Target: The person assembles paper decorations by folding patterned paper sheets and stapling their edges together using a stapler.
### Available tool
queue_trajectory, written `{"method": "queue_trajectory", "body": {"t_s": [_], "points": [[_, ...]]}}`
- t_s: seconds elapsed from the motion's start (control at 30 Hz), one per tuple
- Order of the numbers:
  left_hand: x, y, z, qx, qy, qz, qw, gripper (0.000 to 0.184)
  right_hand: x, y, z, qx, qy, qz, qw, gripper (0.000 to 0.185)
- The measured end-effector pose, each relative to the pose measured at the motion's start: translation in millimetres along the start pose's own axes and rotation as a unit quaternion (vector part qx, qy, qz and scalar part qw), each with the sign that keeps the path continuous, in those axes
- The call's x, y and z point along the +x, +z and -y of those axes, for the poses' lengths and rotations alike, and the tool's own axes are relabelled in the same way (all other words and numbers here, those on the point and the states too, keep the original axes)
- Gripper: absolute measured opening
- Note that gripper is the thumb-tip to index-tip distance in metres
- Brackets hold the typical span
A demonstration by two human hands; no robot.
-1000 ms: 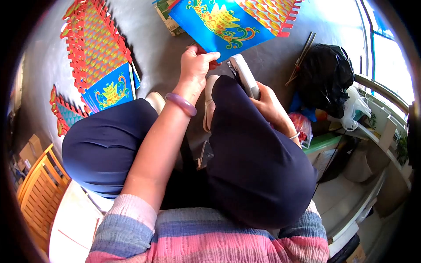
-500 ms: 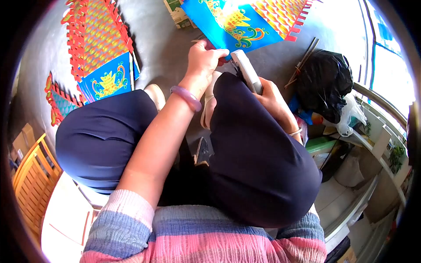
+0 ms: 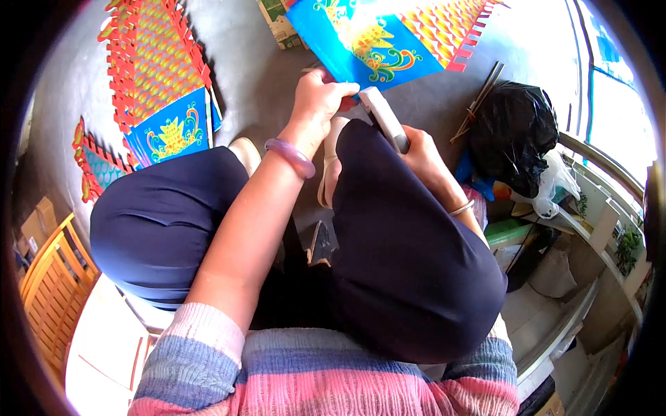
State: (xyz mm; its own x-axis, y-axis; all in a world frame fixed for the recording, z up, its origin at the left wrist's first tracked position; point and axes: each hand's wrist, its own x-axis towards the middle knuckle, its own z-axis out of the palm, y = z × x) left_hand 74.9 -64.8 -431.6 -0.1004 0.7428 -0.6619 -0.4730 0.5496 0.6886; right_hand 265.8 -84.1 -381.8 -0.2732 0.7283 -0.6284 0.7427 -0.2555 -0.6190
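At the top centre, my left hand (image 3: pixel 319 100) pinches the lower corner of a decorated blue paper panel (image 3: pixel 347 52), which has a gold floral motif and a fringed, scale-patterned end. My right hand (image 3: pixel 424 158) is closed around a long white-and-grey stapler (image 3: pixel 385 119) beside my right knee. The stapler's front end is close to the panel's corner, near my left fingertips. Whether its jaws enclose the paper cannot be made out.
Similar fringed panels (image 3: pixel 166 76) are stacked on the floor at left. A black plastic bag (image 3: pixel 517 132) and thin sticks (image 3: pixel 479 100) lie to the right, near a shelf with a white bag (image 3: pixel 555 184). A wooden chair (image 3: pixel 55 291) stands at lower left; a carton (image 3: pixel 279 24) is at the top.
The stapler's front end has tipped slightly left and down, close to my left fingers. My left hand and the panel have shifted a little to the left.
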Motion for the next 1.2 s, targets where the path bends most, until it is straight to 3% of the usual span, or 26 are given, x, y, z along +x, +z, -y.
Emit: {"method": "queue_trajectory", "body": {"t_s": [0.07, 0.13, 0.17, 0.27, 0.3, 0.4, 0.47, 0.57, 0.7, 0.8, 0.83, 0.97, 1.0, 1.07, 1.2], "points": [[0.2, -9.3, -15.3, 0.164, -0.002, 0.008, 0.986, 0.023, -2.5, -0.2, -1.1, 0.004, -0.003, -0.003, 1.0, 0.033], [23.6, -27.0, -14.4, 0.291, 0.13, -0.079, 0.945, 0.029, -1.4, 0.3, -10.9, -0.004, -0.034, -0.013, 0.999, 0.033], [34.0, -35.6, -15.6, 0.188, 0.133, -0.087, 0.969, 0.043, -2.6, 0.3, -15.4, 0.005, -0.052, -0.008, 0.999, 0.031], [50.1, -33.6, -37.1, -0.087, 0.144, -0.081, 0.982, 0.034, -10.5, 6.3, -25.9, 0.035, -0.068, 0.006, 0.997, 0.035], [54.0, -29.7, -43.9, -0.141, 0.134, -0.074, 0.978, 0.028, -12.9, 6.1, -25.8, 0.005, -0.094, 0.02, 0.995, 0.039], [57.8, -7.4, -55.0, -0.15, 0.23, -0.126, 0.953, 0.025, -10.8, 16.2, -38.0, -0.027, -0.197, 0.033, 0.979, 0.058], [48.3, 6.4, -70.5, -0.068, 0.313, -0.104, 0.942, 0.022, -14.5, 18.4, -40.9, 0.102, -0.131, 0.076, 0.983, 0.072], [30.9, 27.1, -97.9, 0.079, 0.452, -0.045, 0.887, 0.02, -22.5, 18.3, -40.9, -0.014, -0.164, 0.002, 0.986, 0.068], [-7.3, 45.3, -105.3, 0.234, 0.517, -0.04, 0.822, 0.018, -15.2, 24.3, -64.9, 0.212, -0.152, 0.017, 0.965, 0.069], [-11.3, 40.2, -77.4, 0.2, 0.519, -0.007, 0.831, 0.014, -29.6, 13.4, -37.2, 0.361, -0.045, 0.002, 0.932, 0.068], [-11.8, 37.4, -67.4, 0.205, 0.489, -0.005, 0.848, 0.012, -30.8, 12.5, -29.1, 0.346, -0.027, -0.043, 0.937, 0.062], [-1.5, 8.0, -10.5, 0.254, 0.337, 0.017, 0.907, 0.011, 2.5, 14.6, -34.3, 0.341, -0.096, -0.13, 0.926, 0.05], [5.8, -1.0, 7.2, 0.273, 0.293, 0.028, 0.916, 0.014, 8.1, 11.6, -28.5, 0.404, -0.061, -0.139, 0.902, 0.035], [9.4, -9.0, 31.4, 0.279, 0.225, 0.07, 0.931, 0.031, 36.5, 13.1, -31.4, 0.375, -0.066, -0.207, 0.901, 0.03], [4.6, -3.8, 45.9, 0.262, 0.187, 0.136, 0.937, 0.037, 60.0, 8.2, -24.9, 0.196, 0.0, -0.283, 0.939, 0.034]]}}
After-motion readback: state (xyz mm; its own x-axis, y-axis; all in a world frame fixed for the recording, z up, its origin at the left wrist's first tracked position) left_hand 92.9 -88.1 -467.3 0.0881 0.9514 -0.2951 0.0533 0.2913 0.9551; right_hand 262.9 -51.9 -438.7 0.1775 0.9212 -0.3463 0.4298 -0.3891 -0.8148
